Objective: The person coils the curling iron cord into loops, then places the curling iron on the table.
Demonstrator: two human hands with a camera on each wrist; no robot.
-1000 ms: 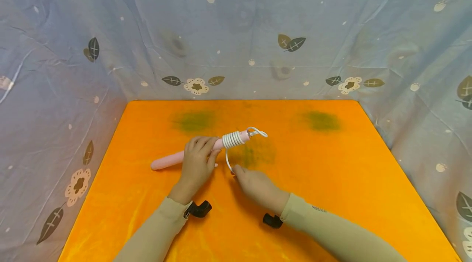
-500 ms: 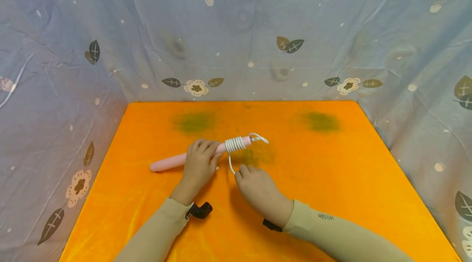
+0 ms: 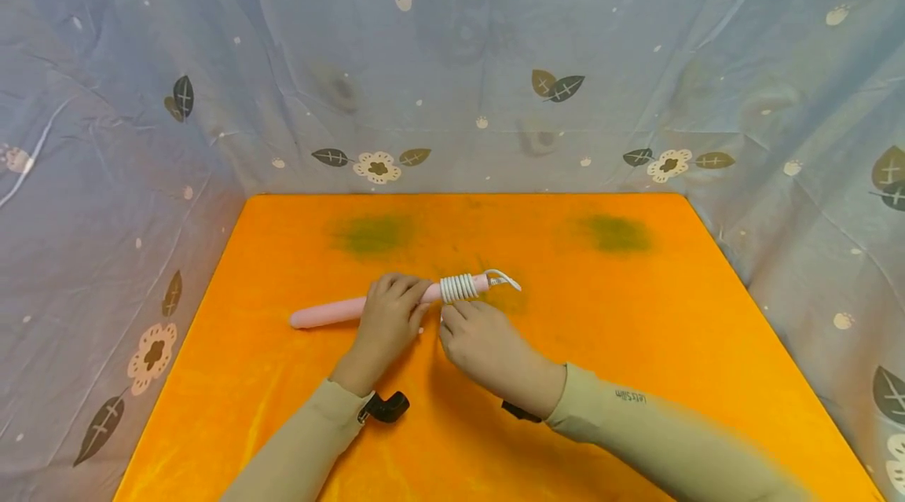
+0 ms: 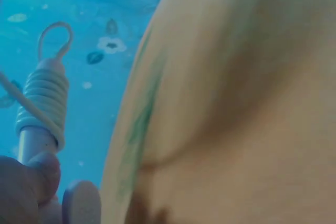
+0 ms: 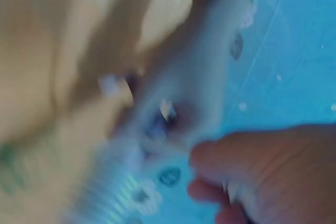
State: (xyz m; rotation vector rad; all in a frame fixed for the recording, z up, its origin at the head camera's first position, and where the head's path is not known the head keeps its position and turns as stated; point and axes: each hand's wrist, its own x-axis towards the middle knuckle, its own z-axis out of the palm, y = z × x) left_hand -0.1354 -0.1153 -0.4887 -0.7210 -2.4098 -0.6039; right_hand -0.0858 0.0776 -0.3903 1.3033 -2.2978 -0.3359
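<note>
A pink curling iron (image 3: 328,313) lies slantwise in my left hand (image 3: 385,321), which grips it around the middle. White cord (image 3: 458,287) is wound in several close turns about the handle, and a small loop of it sticks out past the handle's end. Just below the turns, my right hand (image 3: 491,349) pinches the free length of cord with curled fingers. In the left wrist view a strand crosses the wound cord (image 4: 44,98) toward the left edge. The right wrist view is blurred, with the right hand (image 5: 278,171) at its lower right.
An orange cloth-covered table (image 3: 636,376) lies beneath, with dark greenish patches. Patterned grey-blue curtains (image 3: 452,54) hang at the back and both sides. A black wrist device (image 3: 387,407) sits at the left cuff.
My right hand has moved up to the coil, carrying the cord around the handle; the free strand has dropped from the head view. The iron has tilted lower at its cord end and shifted slightly right.
</note>
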